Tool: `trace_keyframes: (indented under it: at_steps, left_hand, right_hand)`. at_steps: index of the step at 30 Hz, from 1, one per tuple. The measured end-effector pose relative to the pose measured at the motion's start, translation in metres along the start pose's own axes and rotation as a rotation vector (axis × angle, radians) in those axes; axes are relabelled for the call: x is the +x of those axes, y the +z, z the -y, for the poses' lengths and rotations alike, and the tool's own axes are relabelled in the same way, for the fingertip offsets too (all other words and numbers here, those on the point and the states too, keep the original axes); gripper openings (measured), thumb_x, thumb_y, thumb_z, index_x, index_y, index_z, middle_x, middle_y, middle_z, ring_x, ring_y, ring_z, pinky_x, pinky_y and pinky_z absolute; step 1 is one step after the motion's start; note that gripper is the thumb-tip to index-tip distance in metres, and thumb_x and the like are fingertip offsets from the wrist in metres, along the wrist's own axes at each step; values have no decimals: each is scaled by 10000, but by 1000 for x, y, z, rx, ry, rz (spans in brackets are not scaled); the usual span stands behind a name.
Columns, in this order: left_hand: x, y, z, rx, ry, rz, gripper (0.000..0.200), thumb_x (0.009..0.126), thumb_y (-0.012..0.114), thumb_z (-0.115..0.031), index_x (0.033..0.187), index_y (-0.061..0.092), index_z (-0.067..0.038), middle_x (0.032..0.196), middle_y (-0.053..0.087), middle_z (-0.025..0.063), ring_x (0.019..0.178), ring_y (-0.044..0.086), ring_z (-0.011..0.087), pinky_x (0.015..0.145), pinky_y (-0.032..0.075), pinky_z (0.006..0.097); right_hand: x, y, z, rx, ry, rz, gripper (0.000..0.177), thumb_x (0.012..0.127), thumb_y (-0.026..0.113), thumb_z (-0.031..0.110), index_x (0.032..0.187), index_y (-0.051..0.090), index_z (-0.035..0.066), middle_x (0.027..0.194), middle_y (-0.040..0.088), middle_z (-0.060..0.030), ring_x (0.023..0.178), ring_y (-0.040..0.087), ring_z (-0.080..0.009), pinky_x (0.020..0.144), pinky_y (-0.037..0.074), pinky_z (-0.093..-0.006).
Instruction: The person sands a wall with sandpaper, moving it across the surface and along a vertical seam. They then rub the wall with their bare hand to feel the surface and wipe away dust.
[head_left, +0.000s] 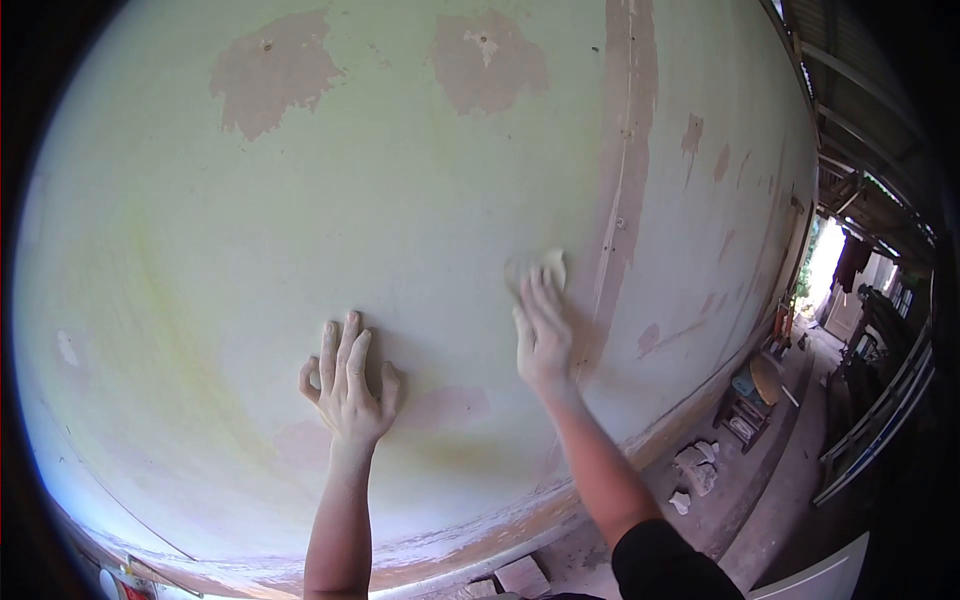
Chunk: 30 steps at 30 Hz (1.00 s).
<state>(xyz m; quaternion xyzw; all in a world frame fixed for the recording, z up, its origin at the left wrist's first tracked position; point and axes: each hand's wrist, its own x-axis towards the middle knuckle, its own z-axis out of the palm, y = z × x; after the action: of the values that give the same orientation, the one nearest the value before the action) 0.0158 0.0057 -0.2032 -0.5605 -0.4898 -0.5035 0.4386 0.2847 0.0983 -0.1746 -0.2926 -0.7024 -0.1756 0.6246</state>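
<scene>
Seems we're rubbing the wall (pixel 420 200): right hand (pixel 545 338) holding pale sheet (pixel 556 263) mid-frame, left hand (pixel 350 398) spread empty, lower centre; next probably wants even pressure.

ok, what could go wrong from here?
1. Snag: the right hand works a pale scrap close to the brown strip, where fastener-like spots could catch scrap or fingertips.
2. Slip: the scrap seems held only under the fingers, so it might slide out; blur hides the exact grip.
3. Footing: pale broken pieces lie on the floor near the wall and could trip someone stepping sideways.
</scene>
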Motion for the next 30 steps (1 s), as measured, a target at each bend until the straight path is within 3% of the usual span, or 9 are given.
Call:
trace_keyframes:
  at_steps: [4,7,10,15,20,23,24,28,30]
  left_hand:
    - [-8,-7,15,103,-4,-3,480,911,619,-273,1372,640,-141,1543,586,60,1475,473,271,1168,201,471]
    - [-17,-12,23,136,0,41,522,930,595,-283,1427,603,-121,1574,547,111,1502,438,326,1194,166,486]
    - [-17,-4,19,124,-37,12,522,922,598,-300,1417,622,-136,1567,555,101,1503,435,310,1187,183,473]
    - [-23,4,7,120,-126,-36,493,937,600,-322,1401,649,-164,1551,575,81,1503,431,284,1172,202,449]
    - [-29,5,11,109,-104,-60,488,946,598,-303,1409,653,-161,1550,575,104,1505,431,289,1161,216,451]
    - [-32,5,13,95,-98,-51,474,943,600,-284,1393,667,-151,1542,582,109,1499,441,291,1149,228,446]
    - [-32,5,13,94,-88,-48,474,943,600,-284,1393,667,-151,1542,582,109,1499,441,291,1149,228,446]
    - [-30,3,14,96,-78,-55,464,938,603,-265,1379,678,-141,1533,591,112,1491,451,290,1134,240,432]
    - [-31,3,15,84,-70,-56,463,938,602,-261,1378,678,-140,1532,592,113,1488,455,290,1131,242,430]
  right_hand:
    - [-151,22,18,-16,244,12,409,987,624,-15,1384,602,-114,1512,535,-291,1483,423,-455,1218,360,-497]
    - [-158,35,9,-8,260,-60,407,1005,607,0,1391,586,-127,1510,521,-318,1487,404,-479,1219,354,-511]
    - [-52,34,3,2,342,-301,359,1063,557,69,1370,609,-109,1519,515,-305,1450,447,-485,1208,374,-485]
    - [69,5,29,159,362,-270,399,1105,486,154,1375,604,-116,1558,486,-278,1500,397,-436,1241,333,-457]
    - [-52,29,49,45,84,-2,375,1061,561,90,1354,609,-138,1551,492,-284,1484,420,-446,1221,372,-480]
    - [-146,31,12,-44,158,-46,357,1057,564,72,1345,623,-130,1538,505,-289,1448,471,-449,1196,409,-468]
    - [-158,27,0,24,396,-157,358,1066,531,75,1335,621,-144,1513,534,-288,1441,480,-449,1205,393,-471]
    - [-110,13,-3,146,824,-336,345,1057,526,40,1345,631,-118,1533,512,-288,1443,469,-465,1182,425,-478]
    - [-85,22,20,51,656,-299,355,1060,515,42,1359,619,-119,1539,505,-288,1459,449,-463,1185,417,-483]
